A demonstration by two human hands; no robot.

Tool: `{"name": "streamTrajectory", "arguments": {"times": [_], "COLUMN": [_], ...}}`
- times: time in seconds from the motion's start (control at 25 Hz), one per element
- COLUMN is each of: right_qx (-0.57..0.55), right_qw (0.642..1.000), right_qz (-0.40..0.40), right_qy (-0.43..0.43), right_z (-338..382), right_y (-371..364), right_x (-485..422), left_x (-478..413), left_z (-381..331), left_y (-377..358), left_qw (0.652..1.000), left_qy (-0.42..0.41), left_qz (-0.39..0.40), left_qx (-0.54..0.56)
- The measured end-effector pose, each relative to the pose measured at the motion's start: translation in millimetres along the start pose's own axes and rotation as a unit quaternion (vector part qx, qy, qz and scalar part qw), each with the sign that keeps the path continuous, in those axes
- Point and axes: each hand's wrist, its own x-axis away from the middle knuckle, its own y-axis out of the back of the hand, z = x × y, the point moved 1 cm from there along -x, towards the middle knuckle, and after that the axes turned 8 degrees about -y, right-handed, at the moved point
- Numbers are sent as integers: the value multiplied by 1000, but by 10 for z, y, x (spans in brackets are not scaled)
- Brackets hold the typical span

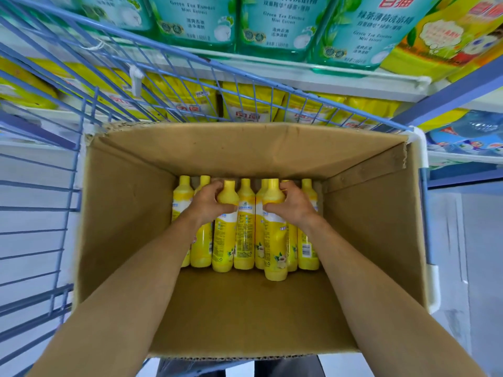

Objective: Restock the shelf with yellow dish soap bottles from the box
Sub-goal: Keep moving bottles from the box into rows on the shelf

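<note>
Left hand (208, 202) wrapped round one yellow bottle (226, 227) at the shoulder, right hand (292, 204) round another (275, 240); rest of row stands against box (245, 148) far wall, in blue cart (54, 186). Lift straight up, clear neighbours, onto shelf (299, 74).

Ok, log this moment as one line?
stage: picking | left hand: gripping yellow dish soap bottle | right hand: gripping second bottle | cardboard box: partly full

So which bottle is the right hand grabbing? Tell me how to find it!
Look inside the big cardboard box in the blue wire cart, at the row of yellow bottles along its far wall. The right hand grips one bottle right of the middle; it sticks out nearer to you than its neighbours.
</note>
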Motion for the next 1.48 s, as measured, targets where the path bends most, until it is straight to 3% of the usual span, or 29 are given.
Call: {"name": "streamTrajectory", "arguments": {"times": [0.24, 0.44, 0.76, 1.0, 1.24, 1.48], "right_qx": [-36, 31, -30, -94, -112, -167], "right_qw": [998, 989, 960, 912, 858, 825], "right_qz": [-1, -33, -86, -141, -195, -197], "right_qy": [44, 142, 266, 373, 461, 502], "right_z": [-24, 219, 1292, 2004, 2403, 2544], "right_y": [74, 528, 1826, 2954, 4140, 5224], "right_x": [267, 874, 2047, 2841, 3458, 3728], "left_x": [364, 877, 1578, 2118, 2285, 2369], "left_z": [-88, -651, -2819, -4409, -5677, -6843], "left_y": [-20, 310, 1254, 1841, 1950, 1805], "left_qw": [993, 988, 967, 926, 887, 844], "left_qy": [-46, -86, -229, -370, -454, -530], "left_qz": [-10, -28, -8, -15, -47, -55], "left_qx": [109, 127, 109, 70, 72, 55]}}
